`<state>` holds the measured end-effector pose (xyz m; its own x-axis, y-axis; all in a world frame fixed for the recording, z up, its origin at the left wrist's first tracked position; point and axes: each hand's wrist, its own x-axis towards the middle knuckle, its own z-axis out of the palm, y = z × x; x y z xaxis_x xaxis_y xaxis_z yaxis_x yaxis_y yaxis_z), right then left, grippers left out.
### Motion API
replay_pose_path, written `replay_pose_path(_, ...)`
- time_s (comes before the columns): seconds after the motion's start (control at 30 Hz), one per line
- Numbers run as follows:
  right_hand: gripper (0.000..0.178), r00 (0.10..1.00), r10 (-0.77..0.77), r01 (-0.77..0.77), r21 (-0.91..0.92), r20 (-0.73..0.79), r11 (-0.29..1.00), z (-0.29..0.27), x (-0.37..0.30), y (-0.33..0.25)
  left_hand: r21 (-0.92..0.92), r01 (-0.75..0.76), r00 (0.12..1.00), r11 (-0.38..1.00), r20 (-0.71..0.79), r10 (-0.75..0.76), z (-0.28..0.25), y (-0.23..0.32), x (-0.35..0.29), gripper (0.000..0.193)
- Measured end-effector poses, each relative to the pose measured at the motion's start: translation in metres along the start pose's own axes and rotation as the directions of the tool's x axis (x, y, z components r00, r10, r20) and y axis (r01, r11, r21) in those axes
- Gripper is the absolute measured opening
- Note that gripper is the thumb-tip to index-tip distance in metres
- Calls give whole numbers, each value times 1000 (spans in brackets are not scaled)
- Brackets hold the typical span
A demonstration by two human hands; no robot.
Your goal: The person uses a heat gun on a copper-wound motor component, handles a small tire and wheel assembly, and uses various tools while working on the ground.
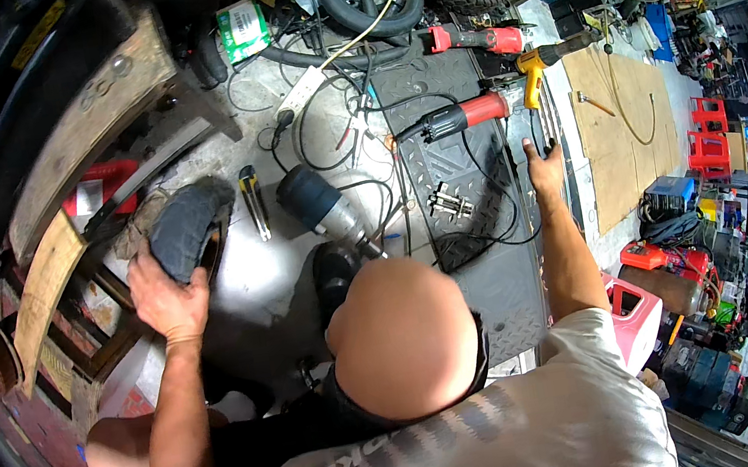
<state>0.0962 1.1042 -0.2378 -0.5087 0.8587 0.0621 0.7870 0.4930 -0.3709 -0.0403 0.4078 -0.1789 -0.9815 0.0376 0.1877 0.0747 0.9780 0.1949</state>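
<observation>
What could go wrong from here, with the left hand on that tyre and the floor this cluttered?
1. The right hand reaches out beside the red angle grinder and black cables; it could snag a cable and drag a tool.
2. The left hand grips the small black tyre with an arm at full stretch; the grip may slip.
3. The utility knife lies loose near the tyre, a possible cut hazard.
</observation>
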Motion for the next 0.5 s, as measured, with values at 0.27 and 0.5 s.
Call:
replay_pose_path(0.27, 81, 989, -122, 133, 131, -89, 982, -100, 21, -43, -5, 47, 999, 999, 25, -46, -3, -11, -8, 91)
replay_pose_path(0.5, 59, 765, -638, 619, 378, -90, 688, -183, -67, -234, 19, 112, 991, 994, 74, -113, -8, -14, -17, 93)
